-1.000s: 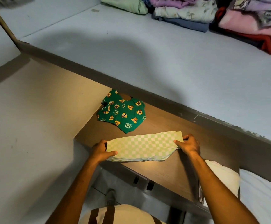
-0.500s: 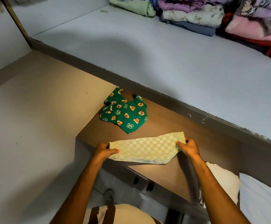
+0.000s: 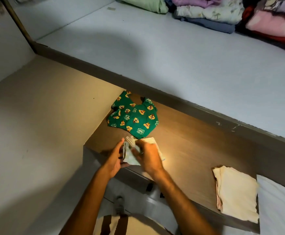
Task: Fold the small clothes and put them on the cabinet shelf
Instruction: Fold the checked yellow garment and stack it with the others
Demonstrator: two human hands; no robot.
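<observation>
A pale green checked cloth (image 3: 129, 157) lies bunched at the front left corner of the wooden shelf (image 3: 194, 143). My left hand (image 3: 115, 158) holds its left side and my right hand (image 3: 148, 156) presses over its right side, so most of it is hidden between them. Just behind, a small green shirt with cartoon prints (image 3: 134, 118) lies flat on the shelf. A folded cream garment (image 3: 236, 192) rests at the shelf's right front edge.
A grey upper shelf (image 3: 172, 56) runs behind, with a stack of folded clothes (image 3: 223, 12) at its far right. A beige cabinet wall (image 3: 36, 124) closes the left side. A white pillow (image 3: 280, 206) sits at the lower right.
The checked cloth was stretched wide between both hands; my right hand has swept left, bringing the cloth's right end over to the left hand, so it is now bunched small.
</observation>
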